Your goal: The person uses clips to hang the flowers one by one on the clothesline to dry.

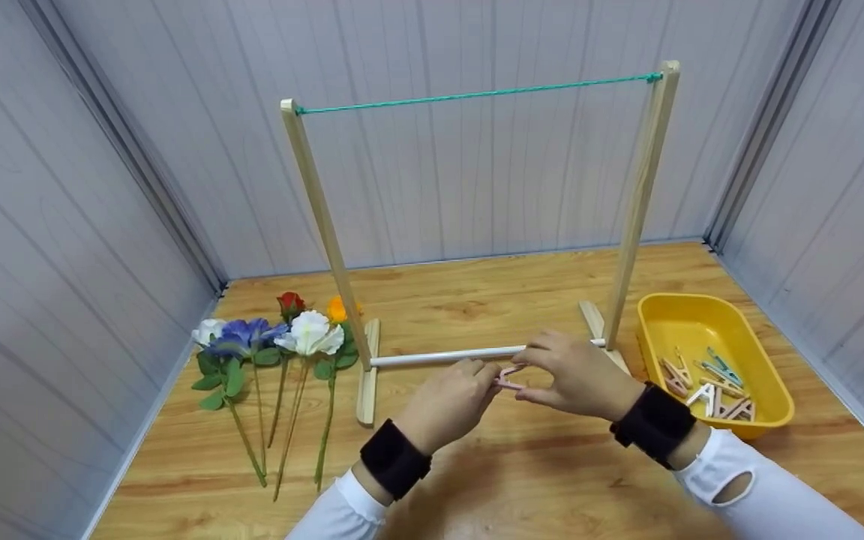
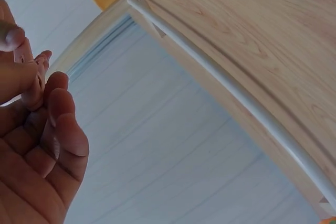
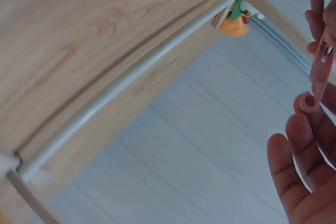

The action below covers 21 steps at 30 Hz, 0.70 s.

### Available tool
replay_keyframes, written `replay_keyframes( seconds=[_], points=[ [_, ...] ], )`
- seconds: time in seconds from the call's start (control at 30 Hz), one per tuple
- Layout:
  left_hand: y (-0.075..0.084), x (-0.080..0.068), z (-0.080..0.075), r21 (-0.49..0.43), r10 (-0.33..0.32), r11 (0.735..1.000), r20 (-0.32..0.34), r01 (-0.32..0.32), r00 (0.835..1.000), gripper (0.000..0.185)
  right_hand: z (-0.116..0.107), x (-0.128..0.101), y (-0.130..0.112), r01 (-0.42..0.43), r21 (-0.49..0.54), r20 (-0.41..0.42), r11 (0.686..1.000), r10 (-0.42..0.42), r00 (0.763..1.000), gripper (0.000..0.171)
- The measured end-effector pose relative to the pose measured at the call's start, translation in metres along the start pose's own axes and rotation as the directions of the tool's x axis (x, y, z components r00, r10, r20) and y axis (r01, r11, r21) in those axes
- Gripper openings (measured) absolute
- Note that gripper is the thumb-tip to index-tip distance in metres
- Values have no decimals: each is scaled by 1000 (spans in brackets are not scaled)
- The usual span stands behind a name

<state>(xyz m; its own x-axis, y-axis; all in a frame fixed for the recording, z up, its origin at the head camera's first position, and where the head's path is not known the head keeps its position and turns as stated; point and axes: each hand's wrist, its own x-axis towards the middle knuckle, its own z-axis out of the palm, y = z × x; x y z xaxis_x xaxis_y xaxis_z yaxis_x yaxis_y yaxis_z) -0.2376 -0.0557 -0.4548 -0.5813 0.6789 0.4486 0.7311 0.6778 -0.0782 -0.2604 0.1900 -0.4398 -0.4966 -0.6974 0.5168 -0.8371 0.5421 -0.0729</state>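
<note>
In the head view a pink clothespin (image 1: 508,378) is held above the wooden table between the two hands, its V-shaped ends spread toward the right. My left hand (image 1: 453,399) pinches its left end between curled fingers. The right hand (image 1: 580,375) has thumb and forefinger on the two spread ends. Seen from the left wrist, fingers cover much of the clothespin (image 2: 37,80). From the right wrist, the clothespin (image 3: 322,69) shows its metal spring beside the fingertips. Both hands are just in front of the white bar (image 1: 447,355) of a wooden frame.
The wooden frame's posts (image 1: 638,202) carry a taut green string (image 1: 477,94) across the top. At right stands a yellow basin (image 1: 717,304) holding several clothespins (image 1: 721,401). Several artificial flowers (image 1: 312,334) lie at left. Ribbed panels (image 1: 477,187) enclose the table (image 1: 477,300).
</note>
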Motion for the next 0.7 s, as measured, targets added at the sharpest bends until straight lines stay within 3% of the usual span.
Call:
replay_keyframes(
  seconds=[0.2, 0.4, 0.7],
  points=[
    [1, -4, 5, 77, 25, 997, 4, -25, 1000, 16, -1, 0, -4, 20, -46, 131, 999, -14, 991, 31],
    [1, -6, 10, 55, 36, 998, 7, -37, 999, 15, 1, 2, -8, 33, -37, 243, 999, -23, 970, 25],
    [-5, -10, 6, -21, 39, 999, 33, -38, 999, 22, 2, 0, -11, 63, -50, 273, 997, -47, 961, 17]
  ],
)
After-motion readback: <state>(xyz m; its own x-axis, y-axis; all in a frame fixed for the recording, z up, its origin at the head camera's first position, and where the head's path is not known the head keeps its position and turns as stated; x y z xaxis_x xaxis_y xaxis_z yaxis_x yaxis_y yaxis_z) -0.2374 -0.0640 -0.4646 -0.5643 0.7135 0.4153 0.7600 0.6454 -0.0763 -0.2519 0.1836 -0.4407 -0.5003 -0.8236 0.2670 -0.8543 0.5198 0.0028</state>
